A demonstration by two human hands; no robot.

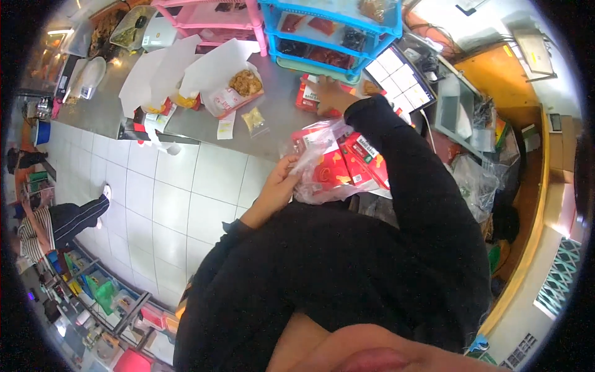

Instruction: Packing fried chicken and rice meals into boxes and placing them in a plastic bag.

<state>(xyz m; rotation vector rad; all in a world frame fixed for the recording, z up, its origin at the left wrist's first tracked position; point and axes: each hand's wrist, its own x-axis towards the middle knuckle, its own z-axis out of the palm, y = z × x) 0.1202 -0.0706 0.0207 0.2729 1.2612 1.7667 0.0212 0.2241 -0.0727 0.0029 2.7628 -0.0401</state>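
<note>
My left hand (278, 188) pinches the edge of a clear plastic bag (302, 190) close to my body, at the counter's near edge. Inside the bag lie several red food boxes (331, 168) with yellow and white print. My right hand (333, 97) stretches over the bag to another red box (307, 94) on the metal counter. Its fingers lie across that box and grip it; the hand hides part of it. Left of this box, an open food box (232, 98) holds fried food (245, 83), beside a small clear packet (253, 119) of pale yellow contents.
Another open white box (158, 74) stands further left on the metal counter (279, 133). Pink (214, 20) and blue (328, 40) shelf racks stand at the back, with a screen (400, 80) to the right. A person (62, 217) is far left on the tiled floor.
</note>
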